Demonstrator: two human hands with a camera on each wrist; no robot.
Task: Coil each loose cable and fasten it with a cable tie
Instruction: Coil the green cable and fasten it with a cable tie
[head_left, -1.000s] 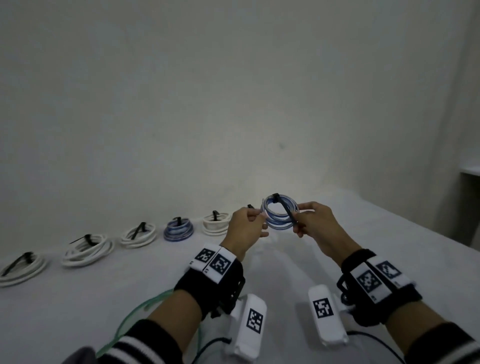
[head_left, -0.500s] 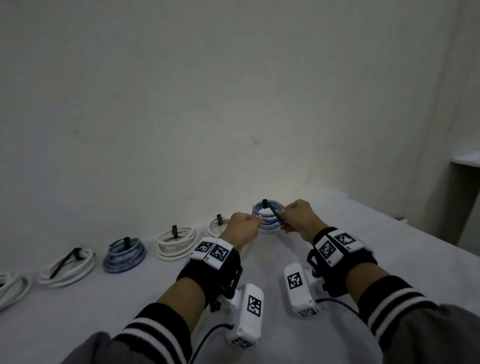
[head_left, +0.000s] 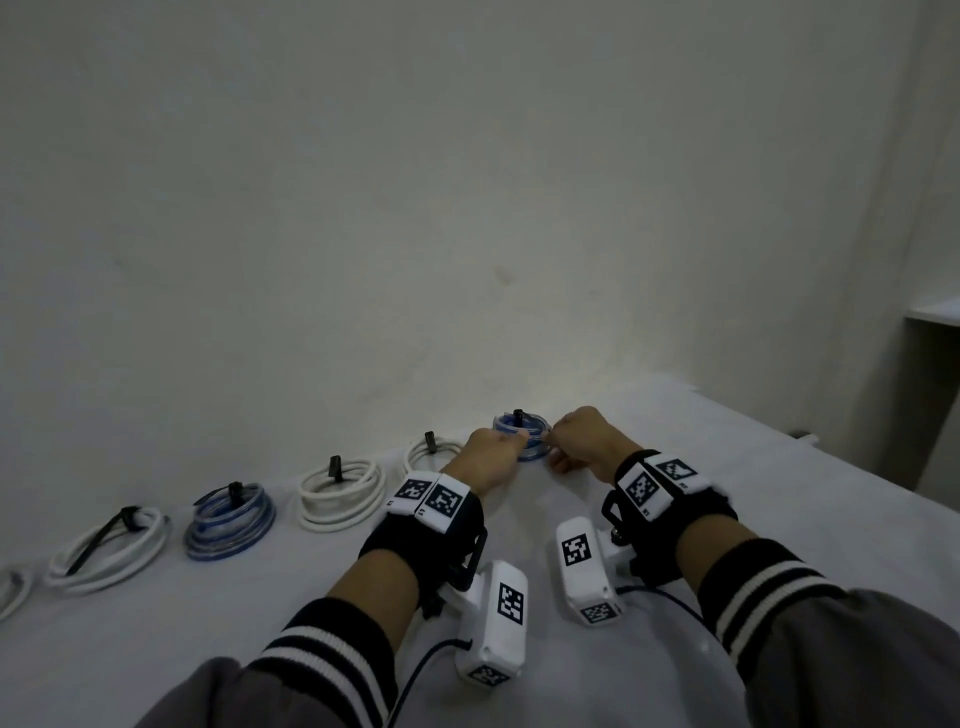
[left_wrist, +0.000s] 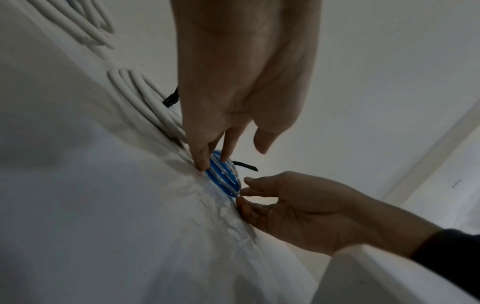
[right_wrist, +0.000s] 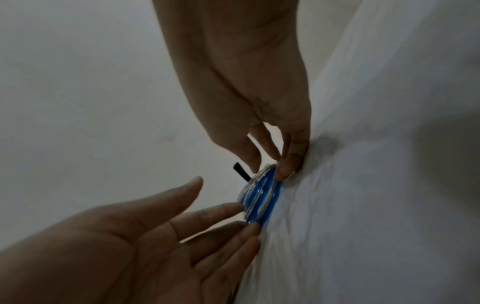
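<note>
Resting on the white cloth, the blue coil is touched by both hands — left hand and right hand, fingers extended, gripping nothing.

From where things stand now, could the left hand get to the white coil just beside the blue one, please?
Probably yes. The left hand touches the blue coil with straight fingers, so it carries nothing, and the white coil lies right beside its wrist on the cloth with nothing between.
</note>
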